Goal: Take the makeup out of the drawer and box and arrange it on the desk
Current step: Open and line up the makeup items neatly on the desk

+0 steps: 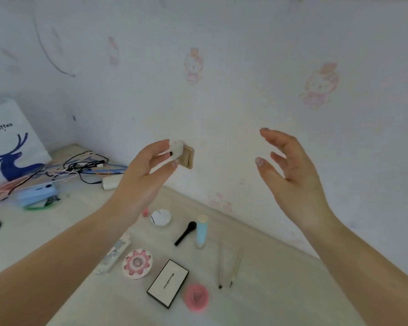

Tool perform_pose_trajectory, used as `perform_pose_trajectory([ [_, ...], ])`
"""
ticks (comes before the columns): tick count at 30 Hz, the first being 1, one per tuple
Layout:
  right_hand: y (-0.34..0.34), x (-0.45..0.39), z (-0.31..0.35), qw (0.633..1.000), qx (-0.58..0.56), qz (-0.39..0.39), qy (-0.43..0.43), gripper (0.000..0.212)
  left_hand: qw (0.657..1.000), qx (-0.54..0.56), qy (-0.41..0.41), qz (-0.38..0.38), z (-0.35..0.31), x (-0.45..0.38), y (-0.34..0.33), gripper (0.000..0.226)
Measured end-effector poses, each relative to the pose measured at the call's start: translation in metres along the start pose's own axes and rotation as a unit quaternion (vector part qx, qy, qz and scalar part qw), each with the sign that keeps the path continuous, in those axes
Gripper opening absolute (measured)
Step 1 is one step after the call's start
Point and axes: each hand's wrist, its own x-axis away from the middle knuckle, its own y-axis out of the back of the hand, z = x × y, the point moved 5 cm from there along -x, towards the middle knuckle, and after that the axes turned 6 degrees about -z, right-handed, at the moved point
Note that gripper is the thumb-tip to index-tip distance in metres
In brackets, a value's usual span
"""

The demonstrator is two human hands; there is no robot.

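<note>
Both my hands are raised in the air above the desk. My left hand has loosely curled fingers and holds nothing; its fingertips overlap a white plug on the wall behind. My right hand is spread open and empty. Makeup lies on the desk below: a white round compact, a black brush, a light blue tube, two thin pencils, a pink flower compact, a white black-rimmed palette, a pink puff and a clear glittery case.
The plug sits in a beige wall socket. At the left stand a white bag with a blue deer, tangled cables, a light blue device and a white adapter. The wall runs along the desk's far edge.
</note>
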Motion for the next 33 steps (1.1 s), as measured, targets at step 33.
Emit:
perform_pose_trajectory([
  [33, -0.315, 0.080, -0.192, 0.937, 0.141, 0.003, -0.320, 0.051, 0.942, -0.086, 0.221, 0.238, 0.315, -0.129, 0.138, 0.027],
])
